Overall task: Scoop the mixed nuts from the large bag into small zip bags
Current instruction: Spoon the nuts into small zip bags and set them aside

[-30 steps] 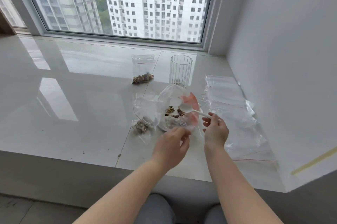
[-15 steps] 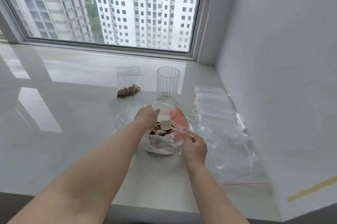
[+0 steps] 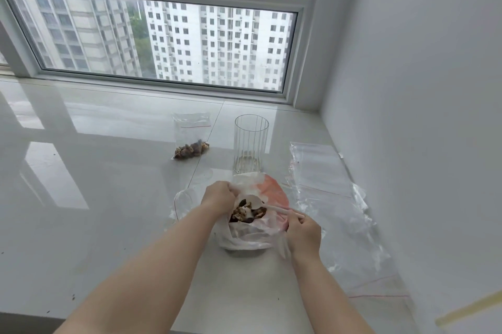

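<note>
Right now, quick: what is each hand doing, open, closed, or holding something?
Left hand: closed, gripping the rim of the large bag to hold it open.
Right hand: closed on the white spoon, whose bowl is in the nuts.

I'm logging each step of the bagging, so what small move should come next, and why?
Probably lift a spoonful out. The right hand holds the spoon, its bowl already among the nuts, while the left hand grips the big bag's rim open.
</note>
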